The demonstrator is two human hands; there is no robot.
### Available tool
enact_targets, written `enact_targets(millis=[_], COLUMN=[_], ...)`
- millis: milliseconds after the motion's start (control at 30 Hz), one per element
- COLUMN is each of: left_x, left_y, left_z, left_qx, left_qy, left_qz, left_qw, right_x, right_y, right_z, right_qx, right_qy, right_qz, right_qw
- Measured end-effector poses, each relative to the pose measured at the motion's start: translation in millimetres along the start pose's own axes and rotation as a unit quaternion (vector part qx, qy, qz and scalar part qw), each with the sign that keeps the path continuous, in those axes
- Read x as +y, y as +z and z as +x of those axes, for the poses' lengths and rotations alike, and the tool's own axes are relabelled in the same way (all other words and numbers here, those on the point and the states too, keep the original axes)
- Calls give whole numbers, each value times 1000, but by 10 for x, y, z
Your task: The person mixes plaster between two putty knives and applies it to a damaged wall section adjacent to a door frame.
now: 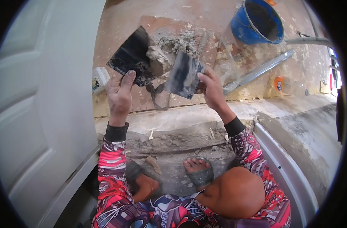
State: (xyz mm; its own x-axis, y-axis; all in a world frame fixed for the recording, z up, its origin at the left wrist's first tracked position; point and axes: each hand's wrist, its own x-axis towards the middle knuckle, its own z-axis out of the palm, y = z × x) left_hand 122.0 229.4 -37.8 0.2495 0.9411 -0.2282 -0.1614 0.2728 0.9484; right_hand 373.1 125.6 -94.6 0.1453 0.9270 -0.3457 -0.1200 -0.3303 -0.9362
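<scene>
My left hand grips a dark, glossy tile piece at its lower edge, thumb on top. That piece is tilted and marked with pale dust. A second dark tile piece, streaked grey and slightly blurred, is pinched along its right side by my right hand. The two pieces are held apart over the floor. Beneath and between them lie more dark shards. Just beyond, a heap of grey mortar rubble rests on a reddish board.
A blue bucket stands at the far right. Near it lie a long metal strip and a clear bottle with an orange label. A white door rises at left, beside a white container. A pale frame edges the right.
</scene>
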Motion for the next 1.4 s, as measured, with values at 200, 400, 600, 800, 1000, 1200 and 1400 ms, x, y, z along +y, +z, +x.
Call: enact_targets(millis=[200, 400, 600, 800, 1000, 1200, 1400], left_x=[207, 136, -49, -149, 106, 606, 809], left_y=[314, 282, 306, 219, -12, -77, -423], left_z=[16, -90, -175, -199, -421, -739, -1078], left_qx=[-115, -124, -64, -1, 94, 148, 194], left_qy=[445, 456, 432, 382, 241, 28, 114], left_qz=[420, 499, 491, 486, 397, -17, 174], left_qw=[783, 726, 754, 786, 881, 988, 959], right_x=[-207, -321, -499, -443, -393, -437, -742], right_y=[97, 129, 156, 21, 126, 334, 690], right_z=[146, 165, 91, 97, 198, 324, 19], right_qx=[-34, 5, 28, 14, -6, -135, -158], right_qy=[87, 55, 13, -11, 66, 85, 97], right_qz=[420, 436, 353, 259, 369, 364, 309], right_qw=[903, 898, 935, 966, 927, 918, 933])
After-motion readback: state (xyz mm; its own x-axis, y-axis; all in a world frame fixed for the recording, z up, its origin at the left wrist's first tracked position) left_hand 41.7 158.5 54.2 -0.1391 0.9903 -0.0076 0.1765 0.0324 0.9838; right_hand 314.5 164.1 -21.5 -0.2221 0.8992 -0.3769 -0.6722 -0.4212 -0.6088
